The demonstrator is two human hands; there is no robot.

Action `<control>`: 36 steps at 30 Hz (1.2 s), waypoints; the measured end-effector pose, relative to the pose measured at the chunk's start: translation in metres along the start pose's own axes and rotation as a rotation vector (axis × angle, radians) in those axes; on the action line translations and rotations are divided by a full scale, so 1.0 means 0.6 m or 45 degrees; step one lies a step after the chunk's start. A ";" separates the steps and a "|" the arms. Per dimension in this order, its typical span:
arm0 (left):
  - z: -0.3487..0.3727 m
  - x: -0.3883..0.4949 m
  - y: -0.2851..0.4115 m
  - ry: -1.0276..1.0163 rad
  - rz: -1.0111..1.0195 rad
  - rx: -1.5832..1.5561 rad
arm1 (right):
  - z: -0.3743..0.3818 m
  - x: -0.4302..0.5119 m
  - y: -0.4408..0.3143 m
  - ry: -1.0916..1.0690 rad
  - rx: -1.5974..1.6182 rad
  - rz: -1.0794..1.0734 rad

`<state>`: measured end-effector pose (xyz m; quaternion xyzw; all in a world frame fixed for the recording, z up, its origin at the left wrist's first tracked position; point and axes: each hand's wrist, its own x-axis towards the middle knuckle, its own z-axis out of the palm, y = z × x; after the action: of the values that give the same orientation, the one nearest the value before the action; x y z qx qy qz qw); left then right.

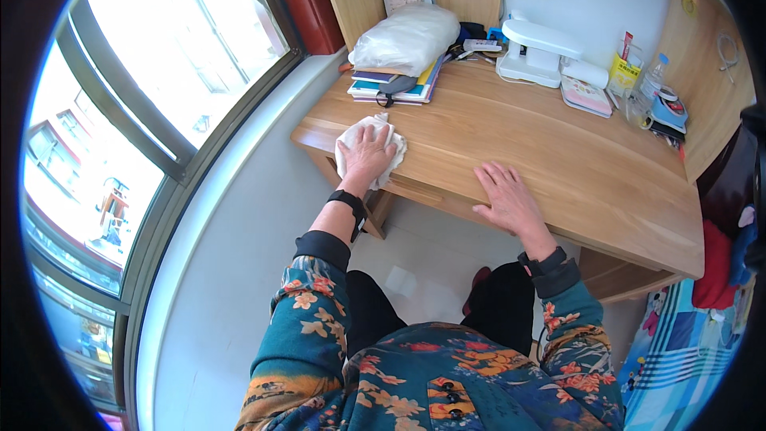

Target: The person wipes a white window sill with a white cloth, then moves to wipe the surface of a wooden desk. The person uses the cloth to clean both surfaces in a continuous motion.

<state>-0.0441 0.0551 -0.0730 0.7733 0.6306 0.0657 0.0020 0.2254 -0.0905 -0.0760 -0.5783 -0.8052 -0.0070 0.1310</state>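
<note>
My left hand (366, 155) lies palm down with spread fingers on a white cloth (397, 163), pressing it against the wooden desk top (479, 123) near its left front corner. The cloth's edge hangs a little over the front. Farther right, my right hand (505, 197) rests on the desk's front edge, fingers spread, holding nothing. Behind the cloth stands a stack of books and notebooks (392, 93), with a filled white plastic bag (407, 39) on top and a small grey item with a black strap between.
At the back stand a white desk lamp (535, 51), pink notebook (586, 97), yellow box (625, 73) and plastic bottle (652, 79). A window (179, 72) and its sill are on the left. A bed with a checked cover (676, 347) is at the lower right.
</note>
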 end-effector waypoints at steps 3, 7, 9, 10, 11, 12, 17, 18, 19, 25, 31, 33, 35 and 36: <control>0.000 -0.017 0.040 -0.009 0.095 0.023 | 0.003 0.000 0.007 0.113 0.137 -0.002; -0.001 -0.043 0.099 -0.081 0.243 0.073 | 0.010 0.000 0.016 0.302 0.264 0.012; 0.003 -0.056 0.129 -0.043 0.317 0.090 | 0.015 0.000 0.021 0.383 0.312 0.021; 0.006 -0.061 0.144 -0.041 0.362 0.090 | 0.017 0.000 0.023 0.425 0.319 0.022; 0.009 -0.067 0.160 -0.025 0.413 0.056 | 0.019 0.000 0.025 0.459 0.330 0.031; 0.013 -0.072 0.177 0.005 0.469 0.023 | 0.021 0.000 0.026 0.490 0.339 0.045; 0.030 -0.103 0.267 0.026 0.713 0.020 | 0.030 0.002 0.032 0.691 0.377 0.168; 0.034 -0.110 0.286 0.019 0.761 -0.031 | 0.032 0.002 0.033 0.732 0.382 0.187; 0.039 -0.117 0.303 0.037 0.815 -0.083 | 0.034 0.003 0.035 0.764 0.387 0.219; 0.040 -0.126 0.321 0.053 0.868 -0.086 | 0.042 0.004 0.046 0.908 0.445 0.313; 0.031 -0.107 0.278 0.046 0.740 -0.063 | 0.038 0.001 0.043 0.829 0.488 0.363; 0.027 -0.095 0.238 0.091 0.690 -0.038 | 0.035 0.000 0.038 0.731 0.411 0.435; 0.021 -0.077 0.192 0.078 0.611 -0.053 | 0.032 -0.001 0.032 0.616 0.288 0.397; 0.019 -0.069 0.169 0.093 0.573 -0.059 | 0.030 -0.001 0.028 0.561 0.226 0.378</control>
<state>0.0481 -0.0053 -0.0795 0.8913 0.4403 0.1068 -0.0177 0.2378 -0.0822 -0.0958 -0.6606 -0.6613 -0.0427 0.3528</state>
